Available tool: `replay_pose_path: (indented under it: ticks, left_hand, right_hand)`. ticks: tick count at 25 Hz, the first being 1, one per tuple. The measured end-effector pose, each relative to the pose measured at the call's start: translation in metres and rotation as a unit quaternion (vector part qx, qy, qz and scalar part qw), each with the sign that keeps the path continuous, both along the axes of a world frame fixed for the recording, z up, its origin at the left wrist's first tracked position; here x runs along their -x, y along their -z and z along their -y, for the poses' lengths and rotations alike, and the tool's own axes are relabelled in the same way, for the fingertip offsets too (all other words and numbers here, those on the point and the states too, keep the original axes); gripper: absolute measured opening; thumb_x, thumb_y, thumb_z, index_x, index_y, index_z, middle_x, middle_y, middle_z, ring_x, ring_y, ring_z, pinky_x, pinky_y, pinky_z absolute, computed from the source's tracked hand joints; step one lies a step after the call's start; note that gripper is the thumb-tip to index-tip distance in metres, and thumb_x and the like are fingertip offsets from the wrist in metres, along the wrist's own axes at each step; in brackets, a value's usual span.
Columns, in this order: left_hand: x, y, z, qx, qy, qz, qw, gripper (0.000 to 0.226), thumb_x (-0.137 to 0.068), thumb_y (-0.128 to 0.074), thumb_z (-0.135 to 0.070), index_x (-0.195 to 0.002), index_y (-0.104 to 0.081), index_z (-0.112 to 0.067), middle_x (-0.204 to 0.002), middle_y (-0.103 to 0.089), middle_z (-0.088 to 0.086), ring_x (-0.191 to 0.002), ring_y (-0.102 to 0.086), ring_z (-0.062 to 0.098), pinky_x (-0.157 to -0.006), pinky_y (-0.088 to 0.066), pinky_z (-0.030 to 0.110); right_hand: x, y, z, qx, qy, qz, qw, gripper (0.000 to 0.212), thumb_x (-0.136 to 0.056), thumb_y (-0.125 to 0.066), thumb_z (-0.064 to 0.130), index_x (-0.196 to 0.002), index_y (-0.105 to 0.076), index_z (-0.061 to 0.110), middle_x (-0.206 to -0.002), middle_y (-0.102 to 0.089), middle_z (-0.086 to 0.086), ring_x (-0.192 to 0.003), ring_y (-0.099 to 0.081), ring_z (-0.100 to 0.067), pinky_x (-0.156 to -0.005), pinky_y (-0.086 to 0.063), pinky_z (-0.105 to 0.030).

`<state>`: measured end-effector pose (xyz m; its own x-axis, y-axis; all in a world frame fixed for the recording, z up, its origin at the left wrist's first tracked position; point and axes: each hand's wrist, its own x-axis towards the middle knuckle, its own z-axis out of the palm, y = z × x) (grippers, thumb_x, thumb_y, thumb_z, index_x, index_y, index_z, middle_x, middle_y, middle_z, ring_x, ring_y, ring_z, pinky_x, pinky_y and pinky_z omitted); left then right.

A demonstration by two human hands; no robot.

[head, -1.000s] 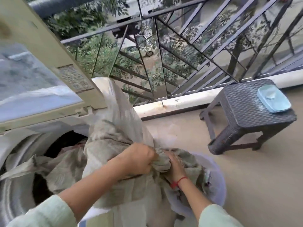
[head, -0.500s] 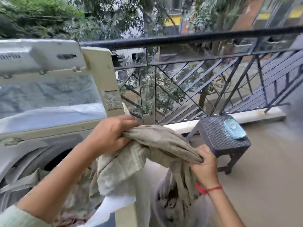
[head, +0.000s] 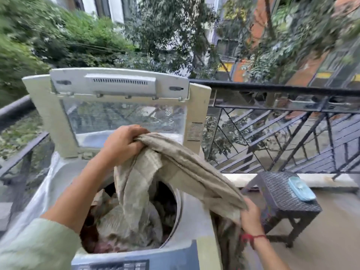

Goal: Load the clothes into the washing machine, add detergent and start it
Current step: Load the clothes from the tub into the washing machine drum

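Observation:
A top-loading washing machine [head: 192,227] stands in front of me with its lid [head: 120,106] raised. Its drum [head: 132,230] holds several crumpled clothes. A long beige cloth [head: 183,168] stretches between my hands above the drum. My left hand [head: 124,143] grips one bunched end high over the opening, and part of the cloth hangs down into the drum. My right hand [head: 251,213] grips the other end lower, to the right of the machine. The control panel [head: 116,266] shows at the bottom edge.
A dark woven stool [head: 282,199] stands on the floor at the right, with a light blue lidded box [head: 301,189] on top. A black metal railing [head: 272,133] closes the balcony behind. More cloth hangs beside the machine under my right hand.
Both hands have lifted the beige cloth up out of the basket and carried it left over the drum. My view has risen and the open lid is now fully in sight.

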<state>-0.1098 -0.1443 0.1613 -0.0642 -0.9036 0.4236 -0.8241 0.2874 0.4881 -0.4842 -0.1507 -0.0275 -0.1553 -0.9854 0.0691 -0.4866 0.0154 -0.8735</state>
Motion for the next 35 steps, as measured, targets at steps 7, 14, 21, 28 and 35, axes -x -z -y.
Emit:
replay_pose_path:
  ticks: [7,14,21,28,35]
  left_hand:
    - [-0.059,-0.018,-0.026,0.099,-0.048,-0.211,0.971,0.037,-0.071,-0.051,-0.030,-0.090,-0.060,-0.060,-0.089,-0.062,-0.039,-0.083,-0.058,-0.007,-0.076,-0.045,0.012]
    - [-0.135,0.107,-0.036,-0.480,-0.191,0.175,0.838,0.035,-0.086,-0.059,-0.025,-0.120,-0.057,-0.018,-0.126,-0.058,0.007,-0.115,-0.055,0.023,-0.091,-0.044,0.029]
    - [-0.079,0.142,-0.020,-0.466,-0.030,0.225,0.855,0.104,-0.072,-0.076,-0.042,-0.150,-0.010,-0.021,-0.153,-0.021,0.008,-0.138,-0.028,0.027,-0.110,-0.030,0.038]
    - [0.069,0.160,0.006,-0.340,0.126,0.237,0.901,0.147,-0.052,-0.075,-0.070,-0.127,0.046,-0.033,-0.144,0.041,0.004,-0.135,0.033,0.024,-0.109,0.014,0.061]
    - [0.090,0.186,0.035,-0.362,0.110,0.022,0.925,0.152,-0.043,-0.080,-0.068,-0.139,0.034,-0.034,-0.157,0.012,-0.003,-0.144,-0.006,0.017,-0.117,-0.014,0.031]
  right_hand:
    - [-0.056,-0.215,-0.005,0.447,0.033,0.065,0.892,0.012,-0.084,-0.044,0.020,-0.082,-0.054,0.026,-0.080,-0.053,0.022,-0.075,-0.046,0.009,-0.065,-0.036,-0.009]
    - [-0.196,-0.140,-0.012,0.146,-0.366,-0.342,0.853,0.040,-0.080,-0.043,0.025,-0.116,-0.054,0.012,-0.114,-0.056,-0.008,-0.107,-0.053,-0.027,-0.093,-0.044,-0.040]
    - [-0.131,-0.090,0.009,-0.092,-0.431,-0.143,0.886,0.060,-0.078,-0.066,0.045,-0.132,-0.046,0.029,-0.135,-0.046,0.009,-0.125,-0.041,-0.004,-0.101,-0.033,-0.016]
    - [-0.047,0.002,0.068,-0.194,-0.075,0.002,0.978,0.085,-0.081,-0.056,0.053,-0.146,-0.020,0.014,-0.153,-0.024,-0.008,-0.140,-0.024,-0.023,-0.115,-0.020,-0.037]
    - [-0.068,0.037,0.067,-0.291,-0.144,0.141,0.935,0.088,-0.073,-0.041,0.079,-0.139,-0.039,0.022,-0.138,-0.046,-0.002,-0.130,-0.041,-0.020,-0.111,-0.029,-0.033]
